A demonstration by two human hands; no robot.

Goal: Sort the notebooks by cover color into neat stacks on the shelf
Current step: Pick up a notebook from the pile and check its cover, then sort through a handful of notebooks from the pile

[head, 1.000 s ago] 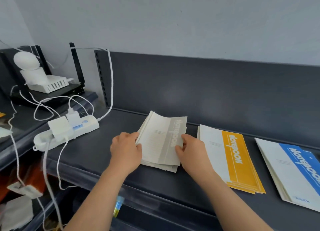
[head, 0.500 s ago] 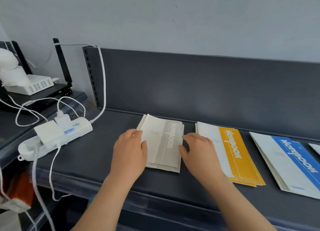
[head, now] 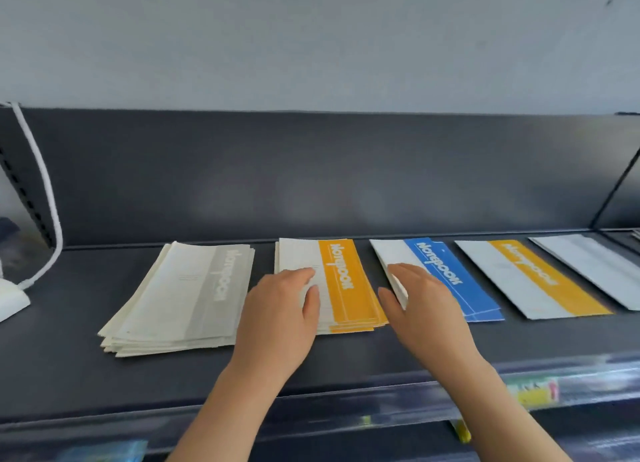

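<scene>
Orange, grey and blue notebooks are laid out in a row on a dark shelf [head: 69,375], each with its long axis running from the back panel [head: 311,177] toward the front edge. A grey stack [head: 180,299] is seen at the left, fanned and uneven at its near corner. Just beside it lies an orange stack [head: 349,281], then a blue stack [head: 446,274].

The left hand [head: 280,319] is rested on the white half of the orange stack; its grip is slack, the fingers laid nearly straight and nothing clasped. The right hand [head: 426,309] is set against the left edge of the blue stack, fingers extended over the white margin, and nothing is seen to be clasped there either.

Further right, apart from both hands, an orange notebook [head: 530,281] and a grey notebook [head: 588,267] are left unsorted, both slanted rightward toward the front. The sorting is judged to be partly done. The orange notebook lies beyond the blue stack from its own pile, so it would have to be carried leftward over the blue one; the right hand is much the nearer to it.

A white cable [head: 45,191] is hung down the left upright.
</scene>
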